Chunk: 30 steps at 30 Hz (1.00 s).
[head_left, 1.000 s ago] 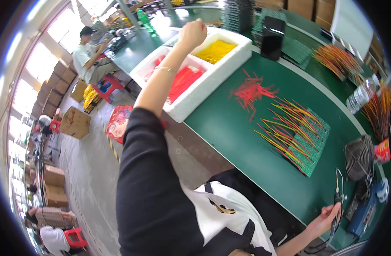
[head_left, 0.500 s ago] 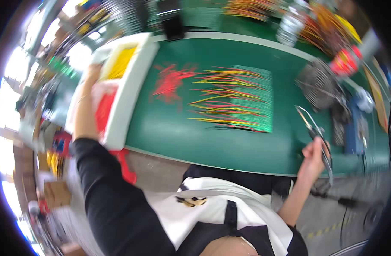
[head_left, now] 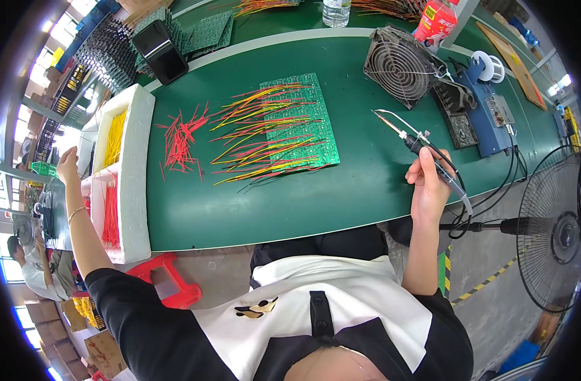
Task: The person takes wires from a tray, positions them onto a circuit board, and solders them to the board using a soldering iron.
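Iron [head_left: 412, 143], right of frame: I judge it light, rigid, likely hot-tipped; hold by handle only. My right hand's [head_left: 428, 185] fingers wrap it. Board [head_left: 322, 127], centre: thin, stiff; take bare right edge, sparing the limp wires [head_left: 255, 95]. Left hand [head_left: 67, 165], far left beside foam box [head_left: 137, 209]: fingers curled, contents I cannot tell.

Red and yellow wires [head_left: 265, 126], green board [head_left: 323, 134]

The red bottle [head_left: 435, 21] bears pale printed characters.
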{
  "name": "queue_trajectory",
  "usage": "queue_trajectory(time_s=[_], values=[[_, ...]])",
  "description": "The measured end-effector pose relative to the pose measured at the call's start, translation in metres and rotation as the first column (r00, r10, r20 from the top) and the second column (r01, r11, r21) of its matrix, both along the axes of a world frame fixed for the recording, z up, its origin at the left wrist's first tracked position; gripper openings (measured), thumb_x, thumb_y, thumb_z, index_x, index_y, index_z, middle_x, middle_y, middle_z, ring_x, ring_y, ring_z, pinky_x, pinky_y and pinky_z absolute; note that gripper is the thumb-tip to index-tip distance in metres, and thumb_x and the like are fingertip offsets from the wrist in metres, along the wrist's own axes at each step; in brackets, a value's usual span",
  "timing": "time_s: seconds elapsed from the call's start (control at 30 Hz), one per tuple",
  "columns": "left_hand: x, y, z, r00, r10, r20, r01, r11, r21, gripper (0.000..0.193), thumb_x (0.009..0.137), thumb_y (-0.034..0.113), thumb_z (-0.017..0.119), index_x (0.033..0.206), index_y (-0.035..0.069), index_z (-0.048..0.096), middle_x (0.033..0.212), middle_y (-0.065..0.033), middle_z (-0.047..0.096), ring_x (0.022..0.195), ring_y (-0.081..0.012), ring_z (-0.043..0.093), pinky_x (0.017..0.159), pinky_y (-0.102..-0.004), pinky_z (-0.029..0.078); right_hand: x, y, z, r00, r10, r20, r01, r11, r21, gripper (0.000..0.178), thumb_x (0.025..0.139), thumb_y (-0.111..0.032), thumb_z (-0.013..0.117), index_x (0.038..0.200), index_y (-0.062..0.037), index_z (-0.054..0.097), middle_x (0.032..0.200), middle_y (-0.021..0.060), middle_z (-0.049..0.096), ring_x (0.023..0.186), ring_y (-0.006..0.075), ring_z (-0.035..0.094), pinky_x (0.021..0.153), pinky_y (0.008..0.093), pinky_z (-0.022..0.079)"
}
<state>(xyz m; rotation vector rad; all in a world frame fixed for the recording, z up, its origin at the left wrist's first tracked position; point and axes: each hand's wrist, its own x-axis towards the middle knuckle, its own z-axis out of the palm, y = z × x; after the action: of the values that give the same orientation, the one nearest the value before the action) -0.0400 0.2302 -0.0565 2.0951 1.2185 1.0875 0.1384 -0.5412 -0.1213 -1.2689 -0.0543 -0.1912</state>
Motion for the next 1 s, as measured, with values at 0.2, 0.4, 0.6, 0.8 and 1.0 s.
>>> queue_trajectory(time_s=[0.2,0.4,0.6,0.8,1.0], values=[[0.016,-0.015,-0.001,0.994,-0.061,0.087,0.066,0.996,-0.058,0.022,0.077,0.010,0.062,0.097,0.000,0.066,0.088,-0.0061,0.066,0.078,-0.0127,0.062,0.061,-0.0199,0.050,-0.002,-0.006,0.000,0.998,-0.056,0.013,0.056,0.998,0.006,0.015,0.082,-0.012,0.062,0.081,-0.0011,0.052,0.058,0.0080,0.056,0.045,0.0115,0.052,0.044,0.0218,0.043],[0.009,-0.010,-0.018,1.000,0.007,-0.021,-0.006,0.999,0.033,0.024,0.072,0.018,0.062,0.093,0.008,0.070,0.090,-0.0044,0.067,0.083,-0.0142,0.062,0.072,-0.0240,0.047,0.003,0.003,0.001,0.994,-0.107,-0.006,0.107,0.994,0.021,0.016,0.082,-0.013,0.063,0.084,-0.0015,0.051,0.063,0.0078,0.058,0.050,0.0118,0.054,0.049,0.0216,0.046],[0.033,-0.083,0.001,0.969,0.201,-0.144,-0.185,0.976,0.114,0.027,0.070,0.034,0.062,0.092,0.021,0.071,0.096,-0.0060,0.067,0.094,-0.0257,0.059,0.088,-0.0352,0.041,0.002,0.002,-0.002,0.995,-0.099,0.019,0.099,0.995,0.005,0.016,0.082,-0.011,0.063,0.087,-0.0016,0.051,0.068,0.0072,0.058,0.055,0.0114,0.055,0.053,0.0213,0.047],[0.049,-0.104,0.008,0.979,0.196,0.058,-0.204,0.915,0.348,0.024,0.075,0.032,0.062,0.085,0.012,0.068,0.081,-0.0057,0.066,0.078,-0.0182,0.060,0.077,-0.0319,0.045,0.000,-0.001,-0.002,0.986,-0.161,0.032,0.161,0.987,0.009,0.013,0.083,-0.011,0.062,0.088,-0.0031,0.052,0.068,0.0060,0.057,0.054,0.0099,0.054,0.053,0.0212,0.047],[0.066,-0.206,0.058,0.821,-0.539,-0.186,0.570,0.765,0.299,0.012,0.093,0.014,0.038,0.094,0.003,0.044,0.069,-0.0065,0.049,0.061,-0.0136,0.044,0.059,-0.0277,0.039,0.002,0.005,-0.003,0.990,-0.136,0.034,0.136,0.991,0.016,0.007,0.086,-0.010,0.058,0.089,-0.0047,0.054,0.070,0.0026,0.055,0.059,0.0077,0.052,0.057,0.0206,0.046]])
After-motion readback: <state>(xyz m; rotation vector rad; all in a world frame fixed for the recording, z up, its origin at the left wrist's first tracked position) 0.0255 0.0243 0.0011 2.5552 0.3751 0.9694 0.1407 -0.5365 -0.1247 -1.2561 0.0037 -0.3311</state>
